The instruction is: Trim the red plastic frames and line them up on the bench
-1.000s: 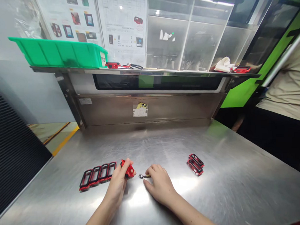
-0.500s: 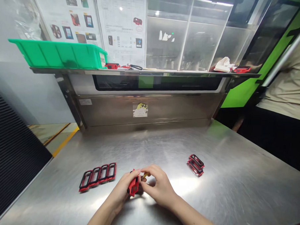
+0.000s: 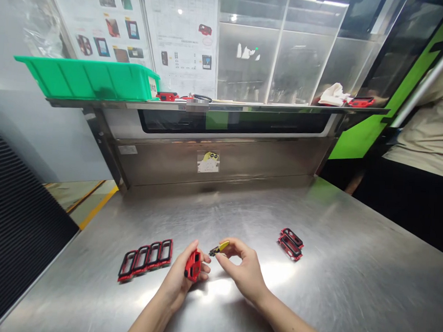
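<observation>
My left hand (image 3: pixel 178 276) is closed around a red plastic frame with black parts (image 3: pixel 192 266), held tilted above the metal table. To its right, my right hand (image 3: pixel 244 267) pinches a small yellow-and-black tool (image 3: pixel 220 248) between thumb and fingers; its exact kind is unclear. The tool's dark end points toward the red frame, with a small gap between them. On the left, several red-and-black frames (image 3: pixel 145 259) lie side by side in a row. Two similar red-and-black frames (image 3: pixel 290 244) lie close together at the right.
A metal shelf (image 3: pixel 246 107) spans the back, bearing a green bin (image 3: pixel 86 79), red parts (image 3: pixel 168 96) and a white crumpled cloth (image 3: pixel 333 95). Printed sheets (image 3: pixel 183 37) hang behind it. A person in a beige top (image 3: pixel 428 131) is at the right. A ribbed black surface (image 3: pixel 20 235) borders the left.
My right hand has drawn the yellow-and-black tool away from the red frame, up and to the right. My left hand has shifted slightly left, still holding the frame.
</observation>
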Demonstrator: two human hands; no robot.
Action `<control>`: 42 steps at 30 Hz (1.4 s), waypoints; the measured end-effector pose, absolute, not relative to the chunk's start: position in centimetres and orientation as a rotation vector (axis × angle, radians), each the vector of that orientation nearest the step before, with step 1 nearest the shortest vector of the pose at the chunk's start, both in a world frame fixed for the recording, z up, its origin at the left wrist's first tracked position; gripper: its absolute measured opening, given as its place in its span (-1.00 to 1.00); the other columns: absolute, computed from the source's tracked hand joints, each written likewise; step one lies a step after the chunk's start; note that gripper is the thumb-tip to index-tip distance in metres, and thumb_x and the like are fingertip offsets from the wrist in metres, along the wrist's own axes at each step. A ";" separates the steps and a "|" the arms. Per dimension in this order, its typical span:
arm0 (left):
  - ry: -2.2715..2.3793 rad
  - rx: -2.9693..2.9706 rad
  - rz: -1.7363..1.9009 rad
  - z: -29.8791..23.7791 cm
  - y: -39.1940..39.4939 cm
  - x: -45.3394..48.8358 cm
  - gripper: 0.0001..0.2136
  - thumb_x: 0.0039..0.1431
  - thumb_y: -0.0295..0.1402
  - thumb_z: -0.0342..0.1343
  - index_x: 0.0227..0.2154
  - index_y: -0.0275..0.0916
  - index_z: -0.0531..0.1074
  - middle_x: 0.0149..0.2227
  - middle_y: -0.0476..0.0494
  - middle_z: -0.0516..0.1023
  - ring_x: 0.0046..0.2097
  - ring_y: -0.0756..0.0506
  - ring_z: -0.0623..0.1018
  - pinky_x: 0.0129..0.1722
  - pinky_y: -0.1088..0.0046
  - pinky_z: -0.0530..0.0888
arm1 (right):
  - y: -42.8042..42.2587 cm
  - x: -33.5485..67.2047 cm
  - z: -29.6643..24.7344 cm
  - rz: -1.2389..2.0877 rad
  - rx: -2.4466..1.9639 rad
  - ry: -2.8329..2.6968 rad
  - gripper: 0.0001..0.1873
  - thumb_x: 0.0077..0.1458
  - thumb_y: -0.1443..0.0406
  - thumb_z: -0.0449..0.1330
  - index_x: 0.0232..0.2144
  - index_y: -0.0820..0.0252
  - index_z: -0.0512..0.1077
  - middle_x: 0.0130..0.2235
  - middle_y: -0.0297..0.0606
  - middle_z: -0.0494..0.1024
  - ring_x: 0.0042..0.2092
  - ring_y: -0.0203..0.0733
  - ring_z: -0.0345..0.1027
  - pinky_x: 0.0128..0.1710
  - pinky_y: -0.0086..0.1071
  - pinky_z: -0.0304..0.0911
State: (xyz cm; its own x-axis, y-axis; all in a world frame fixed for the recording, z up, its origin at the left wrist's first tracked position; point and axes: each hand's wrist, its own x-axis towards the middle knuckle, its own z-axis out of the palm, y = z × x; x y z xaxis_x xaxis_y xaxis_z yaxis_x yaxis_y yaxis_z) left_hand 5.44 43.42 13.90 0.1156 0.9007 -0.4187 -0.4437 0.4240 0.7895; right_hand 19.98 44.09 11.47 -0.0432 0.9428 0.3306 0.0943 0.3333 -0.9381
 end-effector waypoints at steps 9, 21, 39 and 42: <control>1.108 0.652 0.849 11.7 43.4 5.6 -0.45 -0.08 0.20 -0.02 -0.67 -0.27 0.29 -0.83 0.04 0.26 -0.80 0.09 0.24 -0.83 0.67 0.05 | 42.9 19.9 12.2 0.925 -0.771 -1.764 -0.86 -0.07 0.30 0.19 -0.38 0.19 0.46 -0.46 -0.32 0.49 -0.45 -0.26 0.31 -0.43 -0.45 0.25; 1.102 0.687 0.868 12.1 43.2 6.0 -0.51 -0.13 0.16 0.06 -0.63 -0.24 0.25 -0.80 0.13 0.22 -0.82 0.12 0.20 -0.87 0.70 0.02 | 42.7 20.0 12.1 0.768 -0.728 -1.933 -0.87 0.00 0.24 0.19 -0.37 0.18 0.45 -0.48 -0.32 0.46 -0.46 -0.25 0.27 -0.42 -0.44 0.19; 1.152 0.694 0.836 11.8 43.1 6.4 -0.51 -0.04 0.11 0.00 -0.73 -0.26 0.27 -0.88 0.09 0.18 -0.85 0.13 0.12 -0.86 0.68 -0.06 | 42.9 19.6 12.0 0.818 -0.721 -1.946 -0.77 0.10 0.17 0.11 -0.42 0.18 0.47 -0.55 -0.33 0.40 -0.47 -0.24 0.25 -0.38 -0.42 0.17; 1.146 0.697 0.813 11.7 43.1 6.4 -0.48 -0.01 0.12 -0.05 -0.74 -0.27 0.28 -0.90 0.07 0.17 -0.85 0.13 0.12 -0.85 0.67 -0.09 | 42.7 19.5 12.1 0.839 -0.737 -1.946 -0.78 0.12 0.19 0.11 -0.42 0.17 0.47 -0.54 -0.32 0.46 -0.47 -0.23 0.26 -0.36 -0.40 0.17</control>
